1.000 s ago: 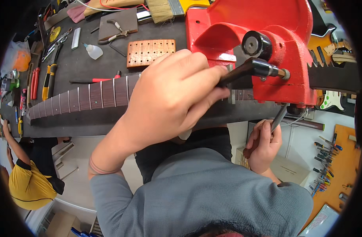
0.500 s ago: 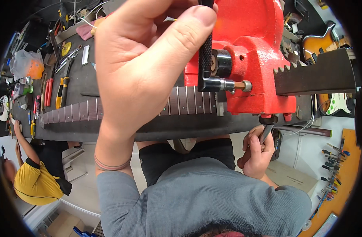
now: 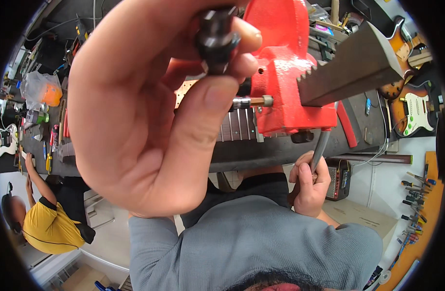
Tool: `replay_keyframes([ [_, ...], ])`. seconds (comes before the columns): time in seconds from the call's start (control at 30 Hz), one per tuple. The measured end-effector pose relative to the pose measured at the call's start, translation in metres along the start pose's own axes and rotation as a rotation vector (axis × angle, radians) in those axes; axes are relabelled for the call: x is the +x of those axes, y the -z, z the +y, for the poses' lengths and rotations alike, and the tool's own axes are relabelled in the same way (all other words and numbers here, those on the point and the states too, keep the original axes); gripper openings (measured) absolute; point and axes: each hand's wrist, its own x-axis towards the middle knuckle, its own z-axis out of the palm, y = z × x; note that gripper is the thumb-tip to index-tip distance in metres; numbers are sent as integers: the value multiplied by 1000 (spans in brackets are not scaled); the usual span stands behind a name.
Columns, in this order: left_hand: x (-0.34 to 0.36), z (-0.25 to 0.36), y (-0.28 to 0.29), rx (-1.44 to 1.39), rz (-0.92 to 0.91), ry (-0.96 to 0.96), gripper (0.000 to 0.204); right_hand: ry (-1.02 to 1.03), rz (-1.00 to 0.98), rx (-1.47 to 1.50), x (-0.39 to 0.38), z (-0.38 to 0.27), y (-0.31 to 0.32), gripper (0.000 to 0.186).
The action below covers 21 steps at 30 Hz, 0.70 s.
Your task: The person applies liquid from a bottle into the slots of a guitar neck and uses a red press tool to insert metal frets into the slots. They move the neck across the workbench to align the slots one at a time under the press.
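The black knob [image 3: 217, 36] at the end of the red press's [image 3: 290, 72] crank handle now sits high and close to the camera, swung up from beside the fretted neck [image 3: 239, 125] on the surface [image 3: 280, 150]. The left hand [image 3: 149, 111] pinches it between thumb and fingers, mid-turn. Below the edge, the right hand [image 3: 309, 186] is wrapped around a grey lever [image 3: 320, 148].

A clear plastic bag [image 3: 38, 87] with orange contents sits at the workbench's far left; no labels, signs or screens are legible.
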Motion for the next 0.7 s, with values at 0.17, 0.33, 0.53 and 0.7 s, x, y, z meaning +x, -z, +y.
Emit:
replay_keyframes([
  [0.17, -6, 4, 21, 102, -200, -178, 54, 0, -36, 47, -2, 4, 5, 10],
  [0.33, -22, 17, 20, -49, -361, -153, 50, -14, -53, 48, -2, 2, 4, 12],
  [0.53, -45, 20, 3, -79, -271, -75, 45, -17, -9, 46, -2, 6, 6, 14],
  [0.7, -78, 8, -10, -12, -141, -169, 37, -22, -55, 63, -1, 3, 5, 15],
])
